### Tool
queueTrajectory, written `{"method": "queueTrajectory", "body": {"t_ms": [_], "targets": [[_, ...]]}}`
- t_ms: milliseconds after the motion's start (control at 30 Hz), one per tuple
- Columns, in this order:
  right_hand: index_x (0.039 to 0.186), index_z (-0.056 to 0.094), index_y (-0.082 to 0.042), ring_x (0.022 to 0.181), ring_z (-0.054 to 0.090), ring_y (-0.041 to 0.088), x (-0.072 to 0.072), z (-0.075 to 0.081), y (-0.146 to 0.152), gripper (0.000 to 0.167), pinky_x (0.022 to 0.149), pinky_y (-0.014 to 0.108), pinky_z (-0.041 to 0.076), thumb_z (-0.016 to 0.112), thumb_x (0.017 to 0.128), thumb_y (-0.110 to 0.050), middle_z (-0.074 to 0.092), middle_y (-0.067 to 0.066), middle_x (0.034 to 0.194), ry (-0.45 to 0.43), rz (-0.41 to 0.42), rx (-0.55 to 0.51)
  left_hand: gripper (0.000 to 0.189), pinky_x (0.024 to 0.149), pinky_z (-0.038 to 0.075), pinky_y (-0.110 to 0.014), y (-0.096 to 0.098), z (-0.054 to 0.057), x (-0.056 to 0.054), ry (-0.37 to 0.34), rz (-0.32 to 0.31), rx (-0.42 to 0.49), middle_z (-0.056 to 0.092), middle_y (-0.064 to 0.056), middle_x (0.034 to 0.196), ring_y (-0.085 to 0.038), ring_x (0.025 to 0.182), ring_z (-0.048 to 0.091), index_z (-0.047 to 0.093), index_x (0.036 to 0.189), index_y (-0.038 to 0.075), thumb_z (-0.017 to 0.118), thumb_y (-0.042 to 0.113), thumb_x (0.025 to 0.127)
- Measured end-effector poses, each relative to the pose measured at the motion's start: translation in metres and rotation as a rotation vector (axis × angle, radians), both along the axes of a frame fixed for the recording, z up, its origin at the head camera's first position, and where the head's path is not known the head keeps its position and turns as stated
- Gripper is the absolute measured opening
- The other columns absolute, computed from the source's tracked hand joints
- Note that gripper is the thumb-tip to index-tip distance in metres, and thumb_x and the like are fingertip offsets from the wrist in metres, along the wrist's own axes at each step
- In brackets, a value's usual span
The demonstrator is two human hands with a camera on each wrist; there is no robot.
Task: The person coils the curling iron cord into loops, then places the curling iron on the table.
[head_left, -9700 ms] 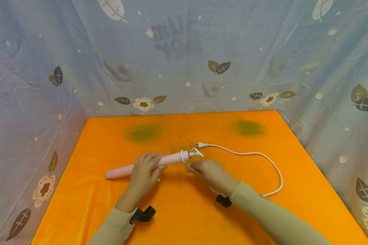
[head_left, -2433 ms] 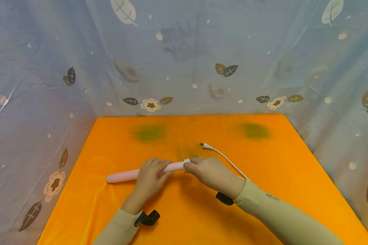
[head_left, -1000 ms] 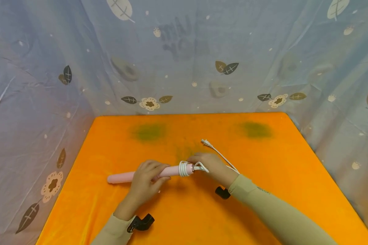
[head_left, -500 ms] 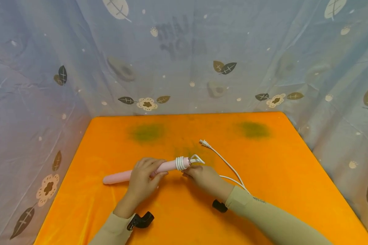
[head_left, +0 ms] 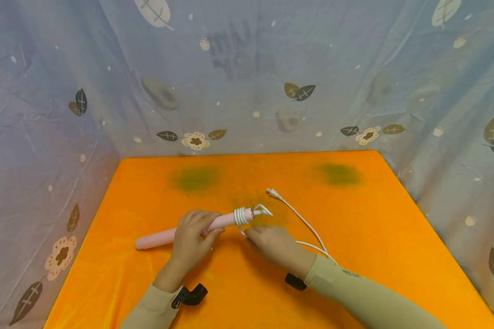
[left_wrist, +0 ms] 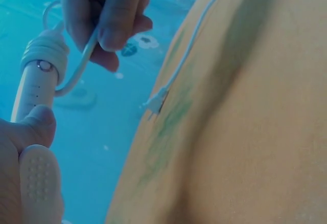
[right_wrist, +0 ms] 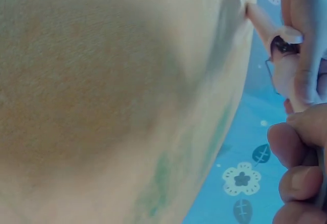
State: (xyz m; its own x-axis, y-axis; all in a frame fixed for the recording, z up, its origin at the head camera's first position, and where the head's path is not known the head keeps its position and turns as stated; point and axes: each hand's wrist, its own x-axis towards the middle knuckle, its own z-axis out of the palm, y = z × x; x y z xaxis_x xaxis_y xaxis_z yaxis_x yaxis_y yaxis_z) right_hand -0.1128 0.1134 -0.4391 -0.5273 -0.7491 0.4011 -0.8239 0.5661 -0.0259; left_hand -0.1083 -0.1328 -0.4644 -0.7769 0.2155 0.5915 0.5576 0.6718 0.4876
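Note:
A pink curling iron (head_left: 158, 239) lies slantwise in the head view, its barrel end to the left. My left hand (head_left: 191, 240) grips it around the middle. Several turns of white cord (head_left: 240, 216) wrap the handle's right end. My right hand (head_left: 276, 246) pinches the cord just below those turns; in the left wrist view the held cord (left_wrist: 83, 66) runs taut from the handle to thumb and fingers. A button and a dotted clamp lever (left_wrist: 41, 183) show on the iron there. In the right wrist view, the left hand partly hides the iron (right_wrist: 263, 22).
The cord's two-pin plug (head_left: 273, 193) rests on the orange tabletop (head_left: 378, 205) beyond the right hand. Its free length bends back under the right forearm. A patterned curtain (head_left: 251, 68) borders the table at the back and sides. Each wrist carries a black camera (head_left: 191, 295).
Around 9.7 seconds ago one loop circled the handle; now several do, and the free cord is shorter. In the last second the right hand came from behind the handle to below it.

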Motion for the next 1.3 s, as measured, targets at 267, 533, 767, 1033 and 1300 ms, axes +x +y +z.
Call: {"method": "queueTrajectory", "body": {"t_ms": [267,533,767,1033,1300], "targets": [[0.084,0.061,-0.01,0.052,0.03,0.003,0.002,0.012,0.003,0.014,0.045,0.018,0.028,0.074,0.086,-0.013,0.047,-0.005,0.064,0.018,0.032,-0.025,0.039,0.085,0.042,-0.046,0.001,-0.002,0.001,0.002,0.012,-0.022,0.068,0.0,0.104,-0.025,0.1,0.057,0.071,0.114,0.015,0.081,0.028,0.079],[0.083,0.063,-0.013,0.058,0.043,0.006,0.001,0.03,0.006,0.013,0.047,0.02,0.038,0.074,0.087,-0.019,0.054,-0.004,0.073,0.082,0.042,0.007,0.037,0.083,0.042,-0.044,0.001,-0.005,0.002,-0.014,0.013,-0.055,0.068,0.002,0.102,-0.023,0.099,0.056,0.072,0.113,0.017,0.08,0.029,0.08],[0.078,0.059,-0.012,0.055,0.042,0.007,0.001,0.036,0.008,0.024,0.045,0.021,0.035,0.08,0.081,-0.022,0.054,-0.003,0.072,0.148,0.063,-0.01,0.035,0.08,0.041,-0.043,0.003,-0.004,0.003,-0.073,0.004,-0.109,0.067,0.004,0.1,-0.022,0.098,0.056,0.072,0.112,0.019,0.082,0.026,0.079],[0.079,0.061,-0.012,0.058,0.052,0.011,0.007,0.042,0.008,0.023,0.047,0.022,0.04,0.073,0.088,-0.028,0.053,-0.002,0.069,0.21,0.058,0.165,0.033,0.078,0.042,-0.04,0.005,-0.009,0.005,-0.122,-0.022,-0.196,0.067,0.005,0.103,-0.021,0.099,0.057,0.072,0.113,0.021,0.08,0.027,0.082],[0.077,0.059,-0.012,0.053,0.045,0.007,0.002,0.049,0.013,0.026,0.045,0.02,0.04,0.078,0.083,-0.029,0.053,-0.003,0.069,0.18,0.053,0.124,0.036,0.081,0.043,-0.042,0.005,-0.009,0.006,-0.123,-0.006,-0.203,0.067,0.003,0.105,-0.023,0.1,0.057,0.071,0.115,0.02,0.081,0.026,0.08]]}}
